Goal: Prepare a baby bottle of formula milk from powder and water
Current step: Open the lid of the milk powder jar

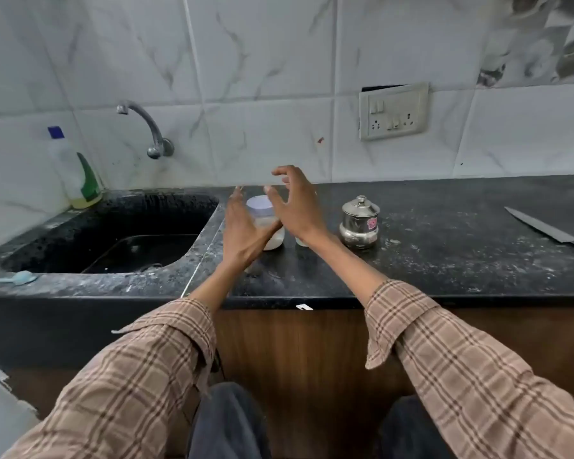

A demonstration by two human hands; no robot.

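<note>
A clear plastic jar with a pale lilac lid and whitish powder inside stands on the black counter, just right of the sink. My left hand is open at the jar's left side, fingers stretched, palm toward it. My right hand hovers open over and to the right of the jar, fingers curled and spread. Neither hand grips it. Behind my right wrist the base of another small clear container peeks out, mostly hidden. A light blue scoop lies on the counter's front left edge.
A lidded steel pot stands right of the hands. A large knife lies at the far right. The black sink with a wall tap is at left, a dish-soap bottle behind it. A socket plate is on the tiled wall.
</note>
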